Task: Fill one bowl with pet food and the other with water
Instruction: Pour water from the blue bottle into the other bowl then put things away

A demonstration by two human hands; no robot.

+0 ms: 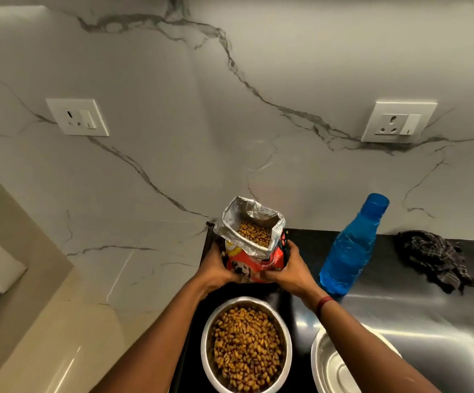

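Kibble bowl (205, 346) nearest; beyond, left hand (216, 268), right hand (290, 268) grip food bag (261, 260).

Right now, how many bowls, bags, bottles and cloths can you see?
Bowls: 2 (food bowl, other bowl)
Bag: 1
Bottle: 1
Cloth: 1
Total: 5

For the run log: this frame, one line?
left hand, right hand: grip open food bag, upright | steel bowl: full of kibble | second bowl: no water visible | blue bottle: capped, untouched
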